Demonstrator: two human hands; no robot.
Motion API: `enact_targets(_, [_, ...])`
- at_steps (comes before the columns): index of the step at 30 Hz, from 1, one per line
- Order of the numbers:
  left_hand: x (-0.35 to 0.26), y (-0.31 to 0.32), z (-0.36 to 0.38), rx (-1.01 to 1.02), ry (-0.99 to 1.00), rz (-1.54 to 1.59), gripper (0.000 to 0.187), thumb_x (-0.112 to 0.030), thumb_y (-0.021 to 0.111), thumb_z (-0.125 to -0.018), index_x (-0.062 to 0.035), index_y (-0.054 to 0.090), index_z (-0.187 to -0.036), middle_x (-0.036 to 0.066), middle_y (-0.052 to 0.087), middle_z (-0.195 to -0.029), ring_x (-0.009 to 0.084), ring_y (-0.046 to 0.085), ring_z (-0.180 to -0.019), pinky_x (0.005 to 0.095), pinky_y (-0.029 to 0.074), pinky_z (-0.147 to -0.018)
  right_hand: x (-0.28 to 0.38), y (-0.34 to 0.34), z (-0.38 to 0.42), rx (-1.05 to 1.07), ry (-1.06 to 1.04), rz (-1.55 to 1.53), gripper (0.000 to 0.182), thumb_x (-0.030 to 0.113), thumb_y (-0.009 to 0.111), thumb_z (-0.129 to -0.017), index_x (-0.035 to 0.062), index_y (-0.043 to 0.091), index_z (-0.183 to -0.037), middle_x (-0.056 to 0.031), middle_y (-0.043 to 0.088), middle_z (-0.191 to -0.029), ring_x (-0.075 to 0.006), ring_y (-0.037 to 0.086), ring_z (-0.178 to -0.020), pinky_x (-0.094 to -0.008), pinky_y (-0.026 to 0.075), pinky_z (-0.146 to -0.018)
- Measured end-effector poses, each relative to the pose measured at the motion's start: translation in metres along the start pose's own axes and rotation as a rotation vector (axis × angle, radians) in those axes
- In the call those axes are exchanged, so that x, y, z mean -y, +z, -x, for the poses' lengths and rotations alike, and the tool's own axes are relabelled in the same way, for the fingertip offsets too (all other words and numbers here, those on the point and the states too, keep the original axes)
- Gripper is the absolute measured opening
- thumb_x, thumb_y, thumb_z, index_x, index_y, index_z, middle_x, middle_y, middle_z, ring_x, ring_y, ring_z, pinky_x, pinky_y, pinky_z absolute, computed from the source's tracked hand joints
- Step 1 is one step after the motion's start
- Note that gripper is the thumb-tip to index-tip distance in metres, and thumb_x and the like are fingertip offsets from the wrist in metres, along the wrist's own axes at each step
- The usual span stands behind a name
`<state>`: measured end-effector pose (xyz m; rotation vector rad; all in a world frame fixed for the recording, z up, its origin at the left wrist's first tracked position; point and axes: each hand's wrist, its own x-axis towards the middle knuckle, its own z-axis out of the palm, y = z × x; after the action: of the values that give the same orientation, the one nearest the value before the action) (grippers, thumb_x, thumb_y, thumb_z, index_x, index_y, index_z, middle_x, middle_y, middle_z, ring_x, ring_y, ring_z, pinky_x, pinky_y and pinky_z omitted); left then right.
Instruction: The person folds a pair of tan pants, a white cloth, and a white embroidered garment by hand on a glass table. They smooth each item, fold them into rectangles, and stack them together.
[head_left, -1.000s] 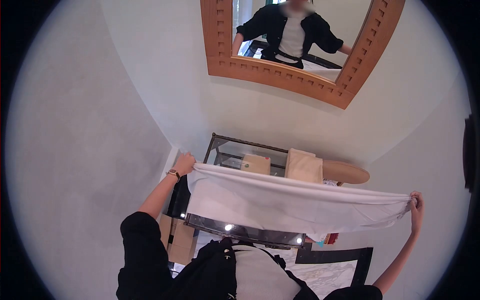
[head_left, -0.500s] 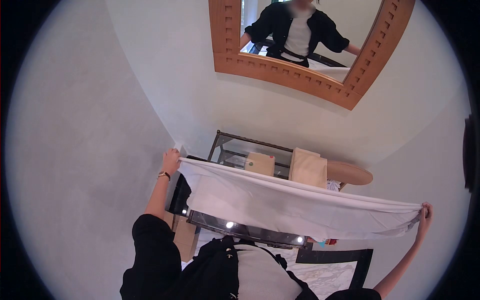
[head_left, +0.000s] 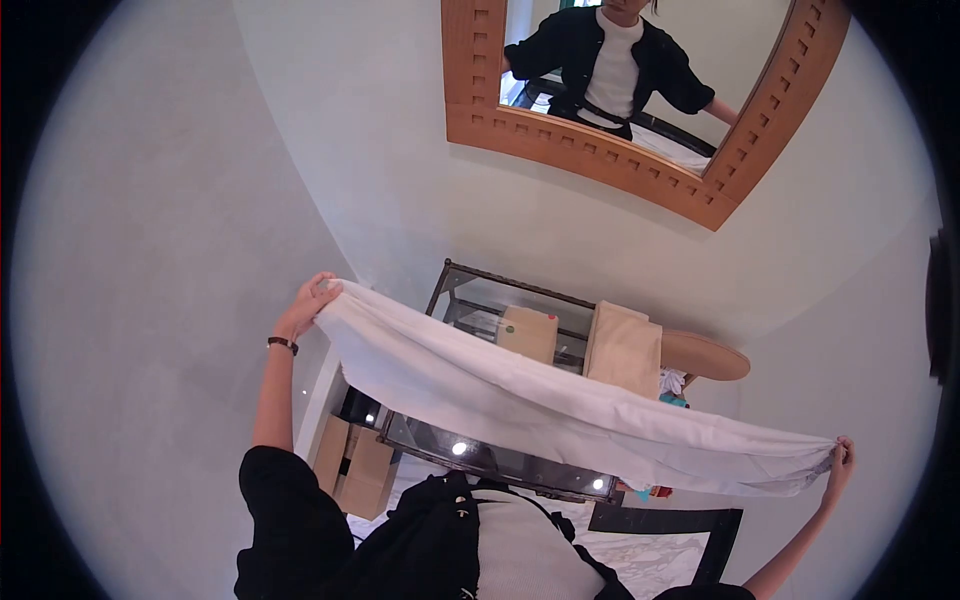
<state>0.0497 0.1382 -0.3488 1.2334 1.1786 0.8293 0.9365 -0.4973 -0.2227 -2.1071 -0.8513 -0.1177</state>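
Observation:
A wide white cloth (head_left: 540,400) hangs in the air in front of me, pulled out between my two hands. My left hand (head_left: 312,303), at the far left and higher up, is closed on one upper corner. On the right and lower, my right hand (head_left: 843,460) grips the opposite end, where the fabric bunches into folds. The upper edge slopes down from left to right, and the lower part droops loosely. Behind and beneath the cloth stands a glass-topped table (head_left: 455,450) with a dark metal frame, its middle hidden by the fabric.
On the table are a small tan box (head_left: 528,335) and a beige folded piece (head_left: 625,345); a brown rounded board (head_left: 705,355) is beside them. Cardboard boxes (head_left: 365,475) stand at lower left. A wooden-framed mirror (head_left: 590,150) hangs on the wall, reflecting a person.
My left hand has moved up and to the left with its corner of the cloth. My right hand has dropped slightly, so the cloth slopes more steeply.

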Motion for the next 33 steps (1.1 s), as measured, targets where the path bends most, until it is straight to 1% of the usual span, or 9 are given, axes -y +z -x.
enact_targets(3, [-0.019,-0.007,0.012,0.199,-0.003,0.077,0.008,-0.015,0.061,-0.092,-0.0100,0.055,-0.096,-0.001,0.064,-0.082,0.0034,0.054,-0.064,0.0186,0.040,-0.053,0.001,0.003,0.001,0.036,0.005,-0.012,0.016,0.011,0.055,-0.094,0.0019,0.060,-0.106,0.0017,0.057,-0.096,-0.0073,0.048,-0.085,-0.0214,0.039,-0.077])
enact_targets(6, [-0.006,-0.025,-0.001,0.422,0.099,0.113,0.007,-0.014,0.061,-0.092,-0.0086,0.061,-0.096,-0.002,0.065,-0.085,0.0018,0.054,-0.067,0.0171,0.040,-0.054,0.007,0.008,0.002,0.038,-0.008,-0.002,0.015,0.011,0.055,-0.093,0.0026,0.061,-0.104,0.0036,0.055,-0.093,-0.0059,0.045,-0.081,-0.0203,0.037,-0.072])
enact_targets(9, [-0.015,-0.029,0.001,0.387,-0.031,-0.151,0.015,-0.013,0.062,-0.090,-0.0055,0.067,-0.102,-0.001,0.066,-0.094,0.0027,0.057,-0.076,0.0166,0.043,-0.061,0.014,0.014,0.004,0.034,-0.016,0.009,0.014,0.010,0.054,-0.093,0.0030,0.061,-0.104,0.0049,0.052,-0.091,-0.0049,0.042,-0.078,-0.0195,0.035,-0.069])
enact_targets(12, [-0.054,-0.001,0.028,0.382,-0.102,-0.161,0.024,-0.010,0.060,-0.090,-0.0038,0.068,-0.111,0.002,0.068,-0.098,0.0050,0.059,-0.080,0.0189,0.046,-0.066,0.016,0.013,0.006,0.043,-0.007,0.006,0.014,0.010,0.053,-0.093,0.0032,0.061,-0.103,0.0054,0.051,-0.090,-0.0049,0.041,-0.077,-0.0194,0.034,-0.069])
enact_targets(15, [-0.045,-0.016,0.018,0.453,-0.084,-0.391,0.030,-0.013,0.062,-0.089,-0.0036,0.065,-0.118,0.003,0.068,-0.099,0.0077,0.060,-0.082,0.0222,0.048,-0.071,0.015,0.012,0.008,0.048,0.017,0.026,0.014,0.010,0.053,-0.093,0.0034,0.061,-0.103,0.0053,0.051,-0.089,-0.0050,0.041,-0.077,-0.0195,0.035,-0.069])
enact_targets(21, [-0.042,-0.012,0.022,0.522,-0.062,-0.624,0.027,-0.013,0.067,-0.083,-0.0053,0.069,-0.109,0.002,0.069,-0.095,0.0070,0.058,-0.080,0.0240,0.046,-0.069,0.006,0.012,0.010,0.040,0.021,0.015,0.014,0.009,0.053,-0.093,0.0040,0.061,-0.103,0.0048,0.053,-0.091,-0.0053,0.043,-0.079,-0.0200,0.036,-0.070])
enact_targets(27, [-0.020,-0.017,0.011,0.501,0.031,-0.491,0.017,-0.013,0.068,-0.084,-0.0055,0.072,-0.098,-0.001,0.066,-0.087,0.0069,0.056,-0.079,0.0233,0.045,-0.071,0.004,0.014,0.014,0.049,0.035,0.005,0.014,0.008,0.053,-0.093,0.0041,0.061,-0.104,0.0054,0.053,-0.094,-0.0051,0.043,-0.080,-0.0197,0.036,-0.072])
enact_targets(31, [-0.040,-0.019,0.008,0.579,-0.138,-0.597,0.018,-0.015,0.068,-0.085,-0.0053,0.071,-0.100,-0.001,0.066,-0.089,0.0071,0.056,-0.080,0.0230,0.045,-0.073,0.015,0.012,0.019,0.070,0.095,-0.002,0.014,0.008,0.053,-0.092,0.0036,0.061,-0.104,0.0053,0.053,-0.094,-0.0048,0.042,-0.079,-0.0193,0.035,-0.071])
enact_targets(33, [-0.049,-0.017,0.002,0.638,-0.204,-0.573,0.018,-0.016,0.068,-0.085,-0.0051,0.071,-0.099,-0.002,0.066,-0.088,0.0075,0.056,-0.080,0.0230,0.045,-0.073,0.012,0.013,0.018,0.032,0.047,0.001,0.015,0.008,0.053,-0.092,0.0034,0.061,-0.104,0.0050,0.054,-0.094,-0.0049,0.042,-0.079,-0.0194,0.035,-0.071])
